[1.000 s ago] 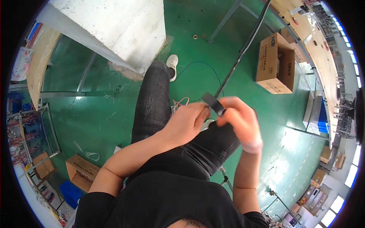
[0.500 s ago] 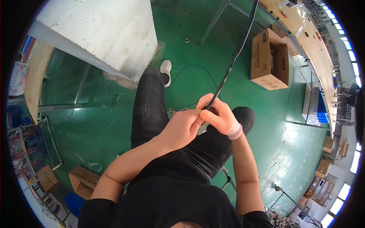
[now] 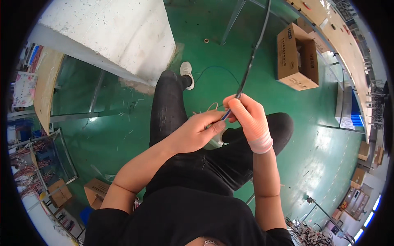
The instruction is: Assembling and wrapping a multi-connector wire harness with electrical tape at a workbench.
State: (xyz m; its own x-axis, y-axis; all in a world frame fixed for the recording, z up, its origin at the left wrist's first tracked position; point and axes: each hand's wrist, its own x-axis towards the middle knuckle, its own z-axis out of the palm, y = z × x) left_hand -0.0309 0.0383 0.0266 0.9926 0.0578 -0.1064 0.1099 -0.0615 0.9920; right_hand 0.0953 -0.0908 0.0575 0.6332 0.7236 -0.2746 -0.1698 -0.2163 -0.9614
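A long black cable [image 3: 250,61], shiny along its length, slants down from the top edge into my right hand [image 3: 254,123]. That hand wears a ribbed orange glove with a pale cuff, and its thumb and fingers are closed round the cable's lower end. Just below, my bare left hand [image 3: 193,133] pinches thin blue and dark wires [image 3: 226,114] that come out of the black length. Thin pale wire ends [image 3: 214,105] stick out behind the left fingers. The tips of several right fingers are hidden behind the glove's thumb.
A white block-like pillar [image 3: 111,37] stands ahead on the left, close to my shoe [image 3: 186,74]. An open cardboard box [image 3: 289,57] sits on the green floor at right, beside a long wooden workbench [image 3: 344,53]. A thin cable [image 3: 219,67] curves across the floor.
My hands have drawn slightly apart, and the blue and dark wires now show between them. The right hand has shifted a little right and up. My view has turned slightly.
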